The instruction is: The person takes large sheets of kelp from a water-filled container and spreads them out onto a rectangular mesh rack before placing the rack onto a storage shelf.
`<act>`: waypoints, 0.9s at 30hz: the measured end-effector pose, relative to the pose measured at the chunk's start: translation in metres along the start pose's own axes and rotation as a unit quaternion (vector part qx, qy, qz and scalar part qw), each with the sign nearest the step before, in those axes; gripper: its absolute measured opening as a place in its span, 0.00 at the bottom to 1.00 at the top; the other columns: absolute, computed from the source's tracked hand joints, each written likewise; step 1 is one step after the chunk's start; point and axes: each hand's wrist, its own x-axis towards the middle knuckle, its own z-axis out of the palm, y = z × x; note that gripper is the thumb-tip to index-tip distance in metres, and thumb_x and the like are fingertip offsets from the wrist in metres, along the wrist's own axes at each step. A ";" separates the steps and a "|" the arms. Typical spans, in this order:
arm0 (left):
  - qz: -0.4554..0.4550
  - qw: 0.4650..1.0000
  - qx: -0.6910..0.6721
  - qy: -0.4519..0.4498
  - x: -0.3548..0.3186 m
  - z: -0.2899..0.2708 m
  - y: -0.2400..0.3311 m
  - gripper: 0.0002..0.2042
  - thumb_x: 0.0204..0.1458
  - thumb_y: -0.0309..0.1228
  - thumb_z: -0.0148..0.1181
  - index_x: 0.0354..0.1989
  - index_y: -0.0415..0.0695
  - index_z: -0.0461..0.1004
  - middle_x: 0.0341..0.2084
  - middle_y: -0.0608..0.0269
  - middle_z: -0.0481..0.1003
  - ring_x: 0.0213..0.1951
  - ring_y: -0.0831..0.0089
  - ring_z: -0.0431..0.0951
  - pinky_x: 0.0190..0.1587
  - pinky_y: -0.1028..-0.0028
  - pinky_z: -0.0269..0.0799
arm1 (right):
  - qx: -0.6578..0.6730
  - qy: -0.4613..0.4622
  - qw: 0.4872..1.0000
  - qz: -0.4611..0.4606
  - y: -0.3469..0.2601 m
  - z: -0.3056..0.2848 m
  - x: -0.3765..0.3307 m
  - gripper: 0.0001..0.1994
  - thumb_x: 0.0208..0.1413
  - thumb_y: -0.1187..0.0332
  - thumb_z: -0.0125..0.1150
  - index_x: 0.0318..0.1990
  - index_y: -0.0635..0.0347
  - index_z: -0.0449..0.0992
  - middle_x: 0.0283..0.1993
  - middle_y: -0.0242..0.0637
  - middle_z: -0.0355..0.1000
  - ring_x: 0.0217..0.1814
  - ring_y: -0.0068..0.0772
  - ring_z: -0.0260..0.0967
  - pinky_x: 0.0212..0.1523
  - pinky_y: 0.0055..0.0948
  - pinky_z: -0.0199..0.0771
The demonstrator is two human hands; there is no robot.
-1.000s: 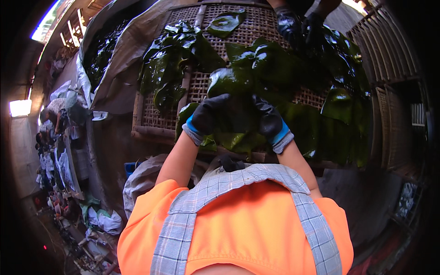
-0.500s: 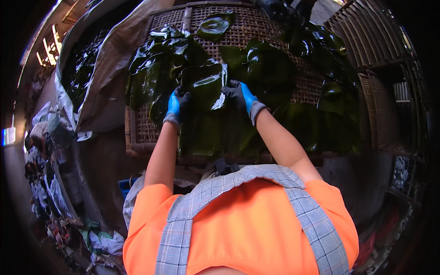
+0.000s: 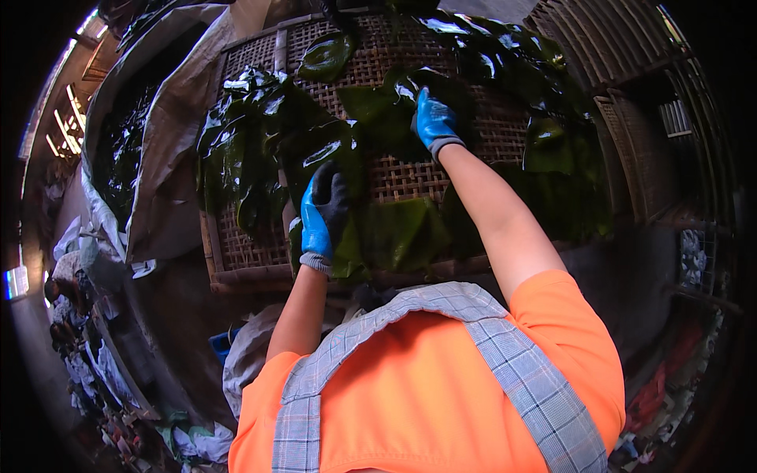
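Note:
Glossy dark green leaf-like sheets point(image 3: 252, 150) lie wet and overlapping on a woven bamboo rack point(image 3: 406, 180). My right hand point(image 3: 436, 124), in a blue and black glove, reaches over the middle of the rack, its fingers closed at a broad dark green sheet point(image 3: 371, 106). Nearer to me, my left hand point(image 3: 325, 211) is held beside a pale-glinting sheet point(image 3: 323, 151), its dark palm turned to the right. Thumb and fingers are apart there, with nothing visible between them. Along the near edge lies another flat sheet point(image 3: 402, 236).
A large pale sack point(image 3: 169, 118) at the left holds more dark green sheets. Slatted bamboo racks point(image 3: 599, 47) stand at the right. At the far edge, another person's dark-gloved hand point(image 3: 341, 14) is near a single sheet point(image 3: 327, 55). Cloth scraps point(image 3: 197, 441) lie at the lower left.
My hands have parted: the right moved forward to the broad sheet, the left drew back slightly. Bare weave now shows between them. The other person's dark glove moved left along the far edge.

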 end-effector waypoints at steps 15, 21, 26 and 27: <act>-0.261 0.903 -0.327 -0.092 0.108 0.047 -0.049 0.19 0.54 0.43 0.53 0.48 0.44 0.71 0.42 0.58 0.76 0.41 0.60 0.76 0.47 0.58 0.71 | 0.339 0.022 0.901 -0.268 0.004 -0.050 -0.109 0.20 0.50 0.68 0.58 0.53 0.58 0.70 0.52 0.46 0.69 0.53 0.46 0.68 0.55 0.33 0.68; 0.006 0.891 0.454 -0.011 0.154 0.027 -0.002 0.10 0.53 0.30 0.51 0.40 0.44 0.76 0.29 0.63 0.76 0.31 0.67 0.76 0.37 0.69 0.73 | 0.456 -0.054 0.884 -0.088 0.033 -0.072 -0.122 0.14 0.53 0.67 0.59 0.48 0.59 0.74 0.41 0.42 0.76 0.44 0.29 0.73 0.47 0.28 0.70; 0.012 0.988 0.018 -0.153 0.136 0.013 0.025 0.08 0.56 0.28 0.50 0.35 0.41 0.76 0.24 0.66 0.76 0.27 0.75 0.75 0.32 0.73 0.71 | 0.678 -0.120 0.724 -0.040 0.041 -0.094 -0.138 0.16 0.55 0.76 0.54 0.52 0.64 0.70 0.49 0.34 0.72 0.46 0.22 0.69 0.50 0.23 0.69; 0.023 0.983 0.030 -0.177 0.123 0.018 0.040 0.09 0.58 0.30 0.50 0.34 0.41 0.76 0.23 0.67 0.75 0.26 0.75 0.74 0.31 0.74 0.71 | 0.720 -0.159 0.674 -0.047 0.048 -0.088 -0.136 0.19 0.54 0.76 0.55 0.55 0.64 0.68 0.52 0.35 0.70 0.48 0.22 0.68 0.52 0.23 0.68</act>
